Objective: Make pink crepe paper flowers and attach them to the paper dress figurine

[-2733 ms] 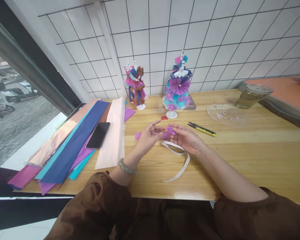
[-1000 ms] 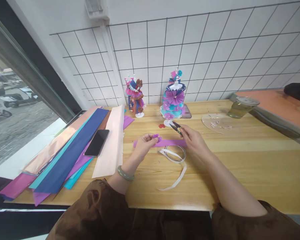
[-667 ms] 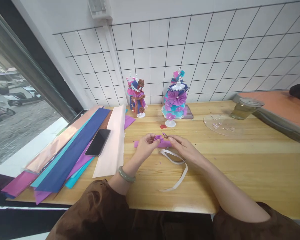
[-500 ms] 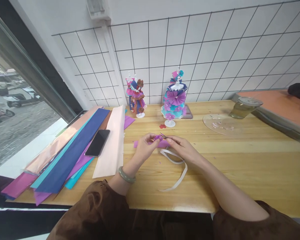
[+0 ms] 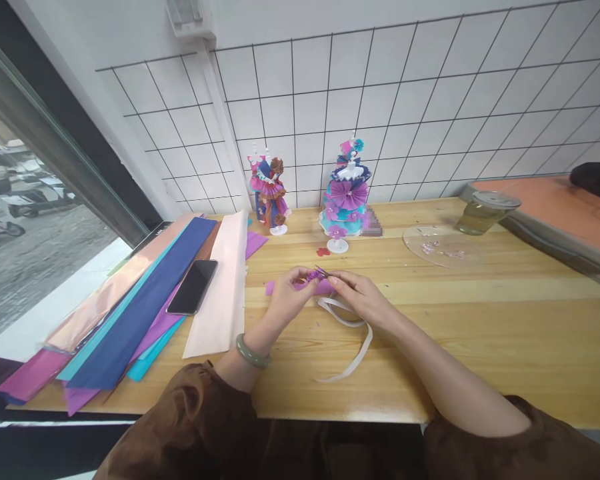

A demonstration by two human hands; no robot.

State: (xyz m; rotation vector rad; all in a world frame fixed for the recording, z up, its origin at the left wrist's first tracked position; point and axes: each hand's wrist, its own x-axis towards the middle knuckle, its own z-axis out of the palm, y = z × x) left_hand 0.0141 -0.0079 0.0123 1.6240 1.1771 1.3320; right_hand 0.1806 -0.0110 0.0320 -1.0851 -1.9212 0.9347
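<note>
Between the fingers of my left hand (image 5: 294,293) is a small pleated purple paper flower (image 5: 314,275). My right hand (image 5: 357,293) pinches a slim, dark pointed tool (image 5: 325,272) with two tips, which are at the flower; whether it is tweezers or small scissors I cannot tell. Under both hands lies a strip of purple paper (image 5: 323,288), partly hidden by the fingers. A curled white ribbon (image 5: 363,353) rests on the table just below my right hand.
Decorated paper dresses on stands (image 5: 347,193) (image 5: 271,193) are at the wall. Coloured paper sheets (image 5: 145,300) with a phone (image 5: 193,287) on them lie left. A clear dish of small pieces (image 5: 415,250) and a lidded cup (image 5: 485,217) stand right. A red paper flower (image 5: 323,252) lies ahead.
The purple flower has tilted in my left fingers, showing more of its edge. The tool's tips now overlap it. Otherwise the view has shifted only slightly.
</note>
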